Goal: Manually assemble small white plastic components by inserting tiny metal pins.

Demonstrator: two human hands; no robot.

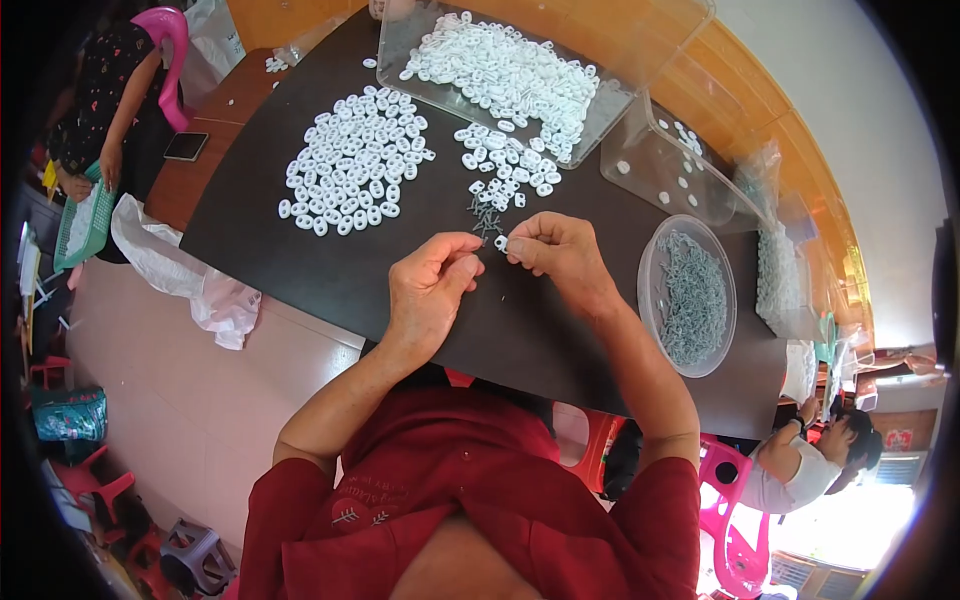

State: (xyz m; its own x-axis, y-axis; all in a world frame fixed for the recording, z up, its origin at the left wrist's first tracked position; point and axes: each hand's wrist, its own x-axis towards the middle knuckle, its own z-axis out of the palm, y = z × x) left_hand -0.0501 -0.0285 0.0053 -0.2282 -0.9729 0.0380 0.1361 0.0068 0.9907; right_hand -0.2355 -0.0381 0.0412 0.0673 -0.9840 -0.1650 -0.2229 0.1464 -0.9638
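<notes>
Over the dark table, my right hand (560, 255) is closed in a pinch on a small white oval plastic piece with holes (501, 242). Facing it, with a narrow gap between, my left hand (432, 290) has thumb and forefinger pressed together; a tiny dark grey screw-like pin (485, 241) shows at its fingertips. Just beyond both hands lies a little heap of grey screw-like pins (485, 215). Loose white oval pieces (510, 165) are scattered behind that heap. Farther left, a wide spread of the same white pieces (355, 160) covers part of the table.
A clear bin (390, 50) full of white pieces stands at the back. To the right are another clear bin (640, 185) and a round tub (648, 290) of grey pins. A phone (187, 146) lies left. One person sits left with a green basket (97, 225), another at right.
</notes>
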